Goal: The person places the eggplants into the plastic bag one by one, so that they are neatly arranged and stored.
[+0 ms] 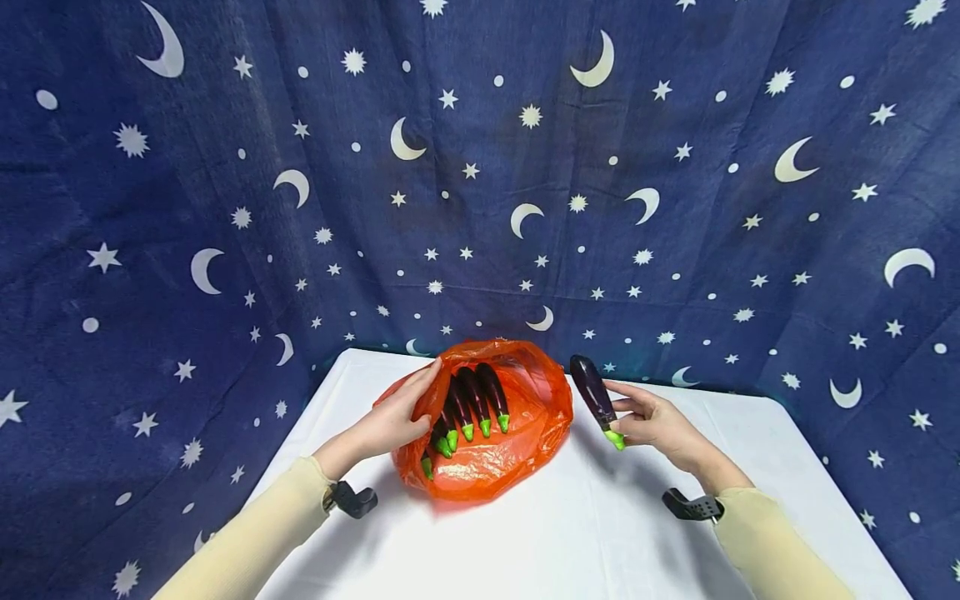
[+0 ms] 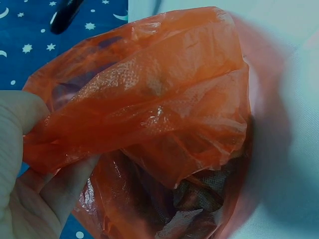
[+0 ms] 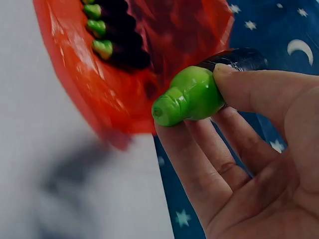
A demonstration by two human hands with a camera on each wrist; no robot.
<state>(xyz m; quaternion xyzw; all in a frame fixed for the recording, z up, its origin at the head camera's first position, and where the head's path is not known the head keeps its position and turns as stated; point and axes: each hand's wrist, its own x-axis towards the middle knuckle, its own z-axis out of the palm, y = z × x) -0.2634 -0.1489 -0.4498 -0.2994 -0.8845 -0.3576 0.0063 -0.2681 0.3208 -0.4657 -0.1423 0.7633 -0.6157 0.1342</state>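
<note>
An orange-red plastic bag (image 1: 480, 475) lies on the table with its mouth facing me. Inside it, several dark purple eggplants (image 1: 491, 390) with green stem ends sit side by side in a row. My left hand (image 1: 390, 421) pinches the bag's left rim between thumb and fingers; the left wrist view shows the film (image 2: 149, 109) folded in that grip. To the right of the bag, my right hand (image 1: 656, 425) holds one more eggplant (image 1: 592, 390) above the table by its green end (image 3: 194, 94), its dark end pointing up and away. The bag's far inside is partly hidden.
A white cloth covers the table (image 1: 525, 550). Its far edge meets a dark blue curtain (image 1: 480, 208) printed with moons and stars, which also rises at both sides. Black straps (image 1: 352, 500) circle both wrists.
</note>
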